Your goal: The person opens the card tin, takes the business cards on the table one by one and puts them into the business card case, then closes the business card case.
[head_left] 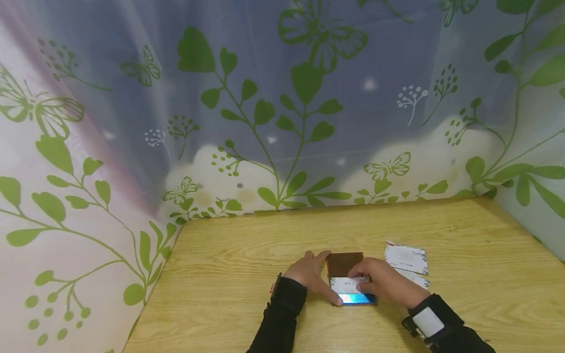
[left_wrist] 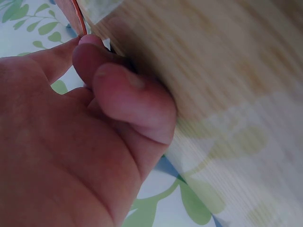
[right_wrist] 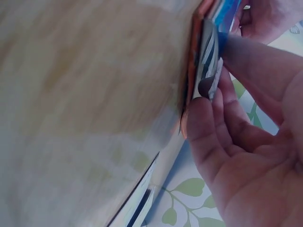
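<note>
A brown folding card holder with an orange edge lies on the table, a shiny blue strip along its near side. Across its middle is a white printed card. My left hand holds the holder by its left edge, thumb at the near corner and fingers toward the far corner. From the right, my right hand pinches the white card between thumb and fingers. Seen from the right wrist, the holder stands out from the table in thin layers, with the fingers at its edge.
To the right of the holder, two white printed cards lie overlapping on the wooden table. A curtain with leaves and butterflies hangs along the back and sides of the table.
</note>
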{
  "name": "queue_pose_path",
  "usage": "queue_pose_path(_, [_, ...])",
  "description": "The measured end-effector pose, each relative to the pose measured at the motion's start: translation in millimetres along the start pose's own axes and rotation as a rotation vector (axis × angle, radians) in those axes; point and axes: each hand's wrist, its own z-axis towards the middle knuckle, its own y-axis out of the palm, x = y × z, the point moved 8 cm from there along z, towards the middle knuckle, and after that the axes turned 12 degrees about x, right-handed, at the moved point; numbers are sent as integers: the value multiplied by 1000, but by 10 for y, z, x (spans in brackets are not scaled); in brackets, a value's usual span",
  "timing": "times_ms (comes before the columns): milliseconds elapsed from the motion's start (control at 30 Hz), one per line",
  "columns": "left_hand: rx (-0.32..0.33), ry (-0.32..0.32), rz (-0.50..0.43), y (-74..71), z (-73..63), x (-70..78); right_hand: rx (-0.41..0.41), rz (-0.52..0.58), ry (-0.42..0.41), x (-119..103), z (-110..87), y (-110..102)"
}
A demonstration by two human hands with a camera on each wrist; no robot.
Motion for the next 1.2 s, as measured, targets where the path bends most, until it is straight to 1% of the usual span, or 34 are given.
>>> queue_pose_path(133, [-1,-5,2,2,-3,1,-13,-5,-5,8,-15,19])
queue_pose_path(367, [-3,-8,7,-5,-3,11,-17,-7,29,33,-21,25])
queue_pose_path(600, [-2,-10,12,-3,1,5,-23,1,-4,19,-37,16])
queue_pose_path(767, [-4,-8,18,2,1,1,-17,-12,19,19,-70,15])
queue_pose_path(867, [-6,-10,18,8,1,-6,25,-49,61,41,-79,-36])
queue_pose_path(1000, [-7,-16,14,8,-3,-14,118,-153,95,112,-91,-153])
queue_pose_path(1133, [-10,-17,0,8,-4,-20,208,-255,115,229,-130,-268])
queue_pose_path(1200, [-11,-15,-8,8,-5,-21,234,-320,143,312,-157,-315])
